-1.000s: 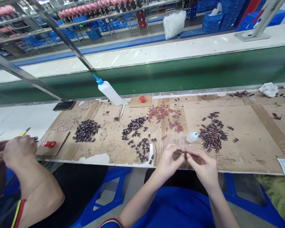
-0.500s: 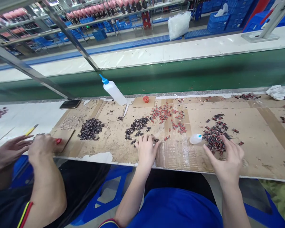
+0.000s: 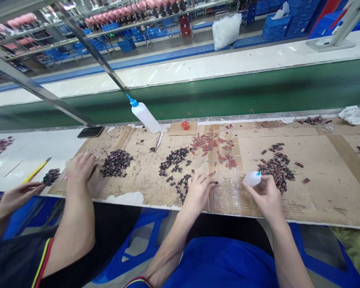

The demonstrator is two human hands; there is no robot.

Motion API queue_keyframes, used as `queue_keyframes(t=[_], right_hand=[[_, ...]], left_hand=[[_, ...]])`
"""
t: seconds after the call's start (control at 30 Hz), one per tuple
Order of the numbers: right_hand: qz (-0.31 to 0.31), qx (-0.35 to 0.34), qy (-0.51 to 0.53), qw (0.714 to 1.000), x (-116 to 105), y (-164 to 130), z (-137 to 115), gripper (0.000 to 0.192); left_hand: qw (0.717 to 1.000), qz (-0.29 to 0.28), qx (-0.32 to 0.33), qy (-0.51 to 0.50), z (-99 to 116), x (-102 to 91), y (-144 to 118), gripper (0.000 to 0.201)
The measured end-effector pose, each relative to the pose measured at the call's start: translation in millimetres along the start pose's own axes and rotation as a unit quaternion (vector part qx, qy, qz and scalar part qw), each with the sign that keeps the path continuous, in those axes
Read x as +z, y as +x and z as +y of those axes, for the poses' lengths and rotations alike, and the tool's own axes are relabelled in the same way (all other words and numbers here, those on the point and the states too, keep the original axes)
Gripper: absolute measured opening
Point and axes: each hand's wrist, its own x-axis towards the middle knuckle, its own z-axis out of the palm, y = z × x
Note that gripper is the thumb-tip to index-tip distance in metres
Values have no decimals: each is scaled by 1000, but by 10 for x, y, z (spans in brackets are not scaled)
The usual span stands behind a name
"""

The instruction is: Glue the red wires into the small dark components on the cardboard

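"Cardboard (image 3: 312,176) is the biggest item, brown tape (image 3: 343,156) across it. Next size down? Clock on centre of view."

"Right hand (image 3: 262,192) at 4, left hand (image 3: 198,192) at 5, both on the near side of the cardboard. Co-worker's hand (image 3: 80,166) between 8 and 9, well apart from those two."

"Piles?"

"Red-and-black parts (image 3: 276,170) at 3, just beyond the right hand. Red parts (image 3: 205,142) also at 3, closer in. Black pieces (image 3: 171,158) at 7, trailing down beside the left hand."

"Bottles?"

"Large bottle (image 3: 145,117) at 10, leaning, blue nozzle on top. Small bottle (image 3: 253,178) at 4, tilted, blue tip aimed at about 2."

"Right grip?"

"Thumb and forefinger around the small bottle — looks held. Can't tell if it's touching the cardboard."

"Left?"

"Pinching. Dark piece (image 3: 216,183) at the fingertips, on the side toward the right hand — too small to tell which kind."
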Motion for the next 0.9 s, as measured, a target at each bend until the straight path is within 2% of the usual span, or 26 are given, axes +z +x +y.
queue_keyframes(t=[0.07,0.17,0.27,0.43,0.7,0.8,0.9], right_hand=[[26,30,80,996,5,-32,-16,44],[68,43,167,983,-2,-55,-24,43],[89,80,215,969,-27,-49,-21,41],[123,138,266,946,-29,-8,-59,47],[154,147,277,937,47,-24,-129,43],[160,127,231,951,80,-62,-112,40],[169,80,146,971,112,-107,-88,39]], left_hand=[[999,-35,39,-9,80,72,-28,16],[996,-52,70,-23,131,162,-49,14],[996,-40,63,-57,109,206,-28,10],[994,-23,26,-105,83,242,60,5],[996,-24,1,-89,133,238,112,12],[995,-30,9,-90,146,221,90,16],[996,-37,3,-85,163,224,77,21]])
